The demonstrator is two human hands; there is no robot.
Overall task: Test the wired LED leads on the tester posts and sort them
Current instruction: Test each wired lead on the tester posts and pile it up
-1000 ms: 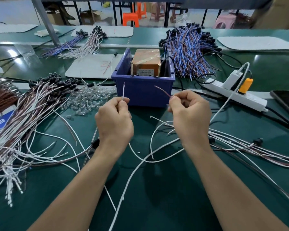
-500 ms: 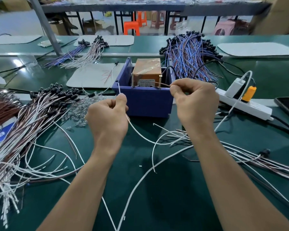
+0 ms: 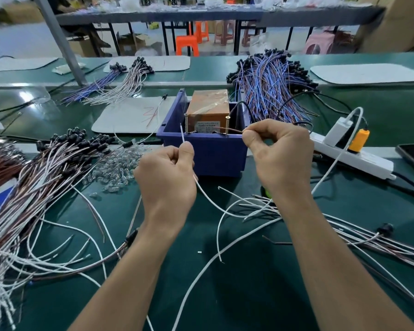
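Pinches a white lead (image 3: 182,135) in the left hand (image 3: 167,180) grip, tip beside the left tester post (image 3: 186,122). Clamps a brown lead (image 3: 234,131) in the right hand (image 3: 279,156), reaching the right post (image 3: 226,126) inside the blue bin (image 3: 213,155). Shows green bench (image 3: 249,295) between forearms, wire bundles (image 3: 34,187) crowding both sides.

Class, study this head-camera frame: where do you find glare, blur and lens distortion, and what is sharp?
Head view: glare on the green table at far left; overhead shelf smeared; forearms flare toward the corners, wide-lens stretch; left hand pinching the white lead and right hand pinching the brown lead are sharp.
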